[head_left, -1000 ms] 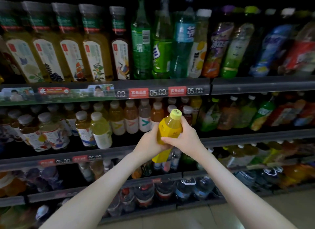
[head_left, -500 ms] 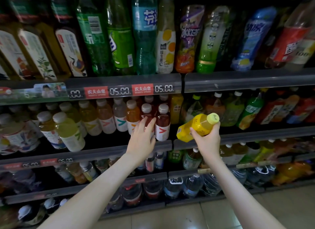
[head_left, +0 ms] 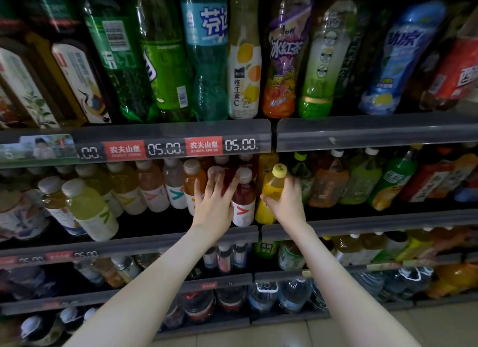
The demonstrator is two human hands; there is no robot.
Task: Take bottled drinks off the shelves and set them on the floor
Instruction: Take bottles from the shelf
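Two hands at the drinks shelf, one holding a yellow bottle

Both hands reach in beside the red bottle (head_left: 243, 200), which stands upright with a white label and a pale cap at the front of the middle shelf (head_left: 362, 221). The right hand (head_left: 288, 207) is just right of the red bottle. It is wrapped round a yellow bottle (head_left: 270, 191), with the fingers curled round the far side and the thumb pressed on the front below the yellow cap. That yellow bottle is nearly upright, just beside the red bottle on its right. Its base is down at the shelf's front rail; whether it rests on the shelf cannot be told.

The left hand (head_left: 213, 209) is just left of the red bottle. It is spread wide, with straight fingers (head_left: 219, 185) laid over a second pale-capped bottle (head_left: 214, 171) that it mostly hides. Its thumb reaches up toward the red bottle's neck. An orange bottle (head_left: 190, 184) stands left of the red bottle, just beyond the left hand.

Above the red bottle runs a price strip (head_left: 165, 147) with red tags and "05.00" shown twice. Higher up is a row of tall bottles, among them a white lemon bottle (head_left: 244, 70). Well below the red bottle, past two lower shelves of drinks, a strip of pale tiled floor (head_left: 336, 331) shows.
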